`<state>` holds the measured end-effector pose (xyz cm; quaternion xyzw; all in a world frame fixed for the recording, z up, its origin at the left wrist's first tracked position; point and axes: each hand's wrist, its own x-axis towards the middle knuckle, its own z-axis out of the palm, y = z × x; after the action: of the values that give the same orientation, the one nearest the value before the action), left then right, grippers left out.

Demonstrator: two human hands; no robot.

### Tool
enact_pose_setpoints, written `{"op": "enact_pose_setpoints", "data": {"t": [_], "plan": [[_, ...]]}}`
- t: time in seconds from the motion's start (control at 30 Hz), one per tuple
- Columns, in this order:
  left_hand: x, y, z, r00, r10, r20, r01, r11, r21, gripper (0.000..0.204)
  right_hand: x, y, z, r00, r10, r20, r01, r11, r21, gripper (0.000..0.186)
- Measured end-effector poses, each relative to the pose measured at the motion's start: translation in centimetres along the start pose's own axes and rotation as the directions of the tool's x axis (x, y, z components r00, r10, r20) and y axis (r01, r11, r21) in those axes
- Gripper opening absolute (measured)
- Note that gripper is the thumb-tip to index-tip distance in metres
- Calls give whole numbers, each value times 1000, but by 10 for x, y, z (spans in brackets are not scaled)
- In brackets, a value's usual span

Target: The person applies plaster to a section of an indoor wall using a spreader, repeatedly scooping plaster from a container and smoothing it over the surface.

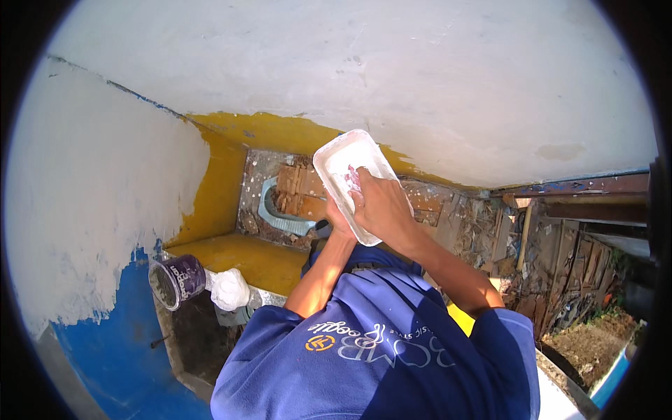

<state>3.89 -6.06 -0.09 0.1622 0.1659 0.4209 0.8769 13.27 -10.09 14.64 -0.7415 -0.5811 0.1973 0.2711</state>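
Tray: I hold a white plastic tray [350, 175] in the middle, in front of the white wall [392, 77].
Long axis: it runs from far left to near right, with the open side up.
Right hand [381, 206]: lies inside the tray, fingers pressed on its bottom, grasping nothing.
Left hand [341, 222]: grips the tray from below, mostly hidden.
Room: the yellow ledge [245, 255] is near left, with the purple pot [178, 281] on its left edge.

Rough whitewashed plaster walls [392, 70] in bright sun, mustard-yellow painted band [231, 175] along the base, blue-painted patch [105, 350] lower left. Pale blue squat toilet pan [273, 210] amid broken bricks [297, 189]; weathered timber planks [574, 259] right.
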Motion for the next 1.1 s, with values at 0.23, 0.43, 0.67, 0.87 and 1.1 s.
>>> {"op": "enact_pose_setpoints", "data": {"t": [0.23,0.43,0.67,0.87,1.1], "plan": [[5,0,-9,999,0,48,4,997,-82,66,5,0,-1,1000,14,2,-14,993,115,26],[0,7,5,999,-39,-4,38,999,-38,65,6,1,2,1000,-5,-25,7,997,81,24],[4,5,9,994,-98,43,103,984,-145,71,15,11,-22,995,78,-68,-79,997,-21,32],[8,-2,1,994,-100,-47,94,990,-108,74,7,4,-5,999,16,-50,-20,996,-91,23],[9,11,11,999,-27,20,28,996,-83,73,13,5,-6,999,36,-9,-36,999,14,18]]}}
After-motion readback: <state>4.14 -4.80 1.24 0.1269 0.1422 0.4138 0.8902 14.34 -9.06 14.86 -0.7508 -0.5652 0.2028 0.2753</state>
